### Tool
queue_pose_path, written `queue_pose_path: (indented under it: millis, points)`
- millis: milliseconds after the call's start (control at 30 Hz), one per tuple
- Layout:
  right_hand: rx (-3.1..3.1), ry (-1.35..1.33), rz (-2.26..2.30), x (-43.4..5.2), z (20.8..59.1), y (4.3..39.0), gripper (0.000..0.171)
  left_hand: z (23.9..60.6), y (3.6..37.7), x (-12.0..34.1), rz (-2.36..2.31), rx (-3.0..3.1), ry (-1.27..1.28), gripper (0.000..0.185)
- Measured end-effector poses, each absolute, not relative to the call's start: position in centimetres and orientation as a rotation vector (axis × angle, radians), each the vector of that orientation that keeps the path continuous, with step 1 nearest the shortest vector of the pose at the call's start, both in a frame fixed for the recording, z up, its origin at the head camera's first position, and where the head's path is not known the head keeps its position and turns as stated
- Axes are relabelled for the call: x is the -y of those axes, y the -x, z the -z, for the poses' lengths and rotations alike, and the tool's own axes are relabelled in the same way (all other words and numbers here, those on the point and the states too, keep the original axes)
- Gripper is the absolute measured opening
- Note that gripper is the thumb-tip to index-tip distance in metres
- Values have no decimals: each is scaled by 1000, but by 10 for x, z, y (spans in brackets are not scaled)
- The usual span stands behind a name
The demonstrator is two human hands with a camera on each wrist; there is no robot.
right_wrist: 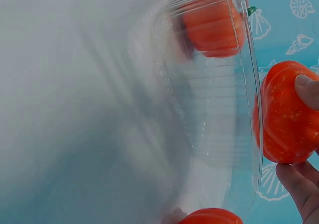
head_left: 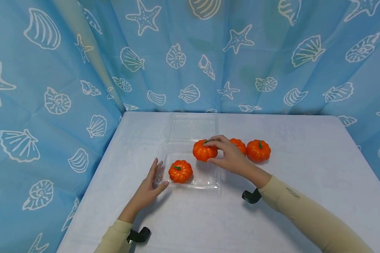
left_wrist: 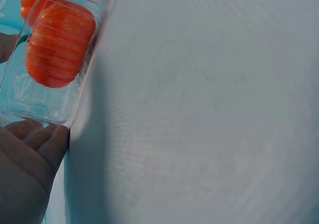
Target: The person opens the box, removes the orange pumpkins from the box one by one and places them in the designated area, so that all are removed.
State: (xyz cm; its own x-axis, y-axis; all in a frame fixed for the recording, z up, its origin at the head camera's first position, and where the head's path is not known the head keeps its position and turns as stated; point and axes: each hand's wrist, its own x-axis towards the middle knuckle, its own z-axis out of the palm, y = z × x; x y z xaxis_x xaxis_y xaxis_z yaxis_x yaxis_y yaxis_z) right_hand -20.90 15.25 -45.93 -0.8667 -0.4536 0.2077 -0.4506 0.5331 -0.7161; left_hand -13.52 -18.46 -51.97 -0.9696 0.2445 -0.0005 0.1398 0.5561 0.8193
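Note:
In the head view, a clear plastic clamshell box (head_left: 206, 182) lies on the table with its lid (head_left: 191, 128) folded back. One orange toy pumpkin (head_left: 181, 173) with a green stem sits in its front left part. My right hand (head_left: 232, 158) pinches a second toy pumpkin (head_left: 202, 151) between thumb and fingers over the box's right part; the right wrist view shows this pumpkin (right_wrist: 284, 119) above the rim. My left hand (head_left: 147, 191) rests against the box's left side, its fingers mostly straight; the left wrist view shows the fingertips (left_wrist: 59, 134) touching the clear wall (left_wrist: 45, 104).
Two more toy pumpkins stand side by side right of the box: one (head_left: 238, 144) partly hidden behind my right hand, the other (head_left: 259, 151) in full view. A white cloth covers the table (head_left: 304, 158). Blue shell-patterned curtains (head_left: 190, 63) hang behind and at the sides.

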Motion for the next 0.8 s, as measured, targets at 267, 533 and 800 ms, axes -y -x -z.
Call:
queue_pose_path:
  millis: [267, 533, 800]
  points:
    - [-2820, 861, 1272, -167, 460, 203, 47, 518, 135, 185, -1391, -2656, -325, 96]
    - [-2861, 851, 1269, -180, 464, 196, 47, 519, 136, 186, -1378, -2658, -315, 97]
    - [-2906, 850, 1267, -194, 466, 185, 48, 521, 136, 186, -1373, -2667, -318, 96]
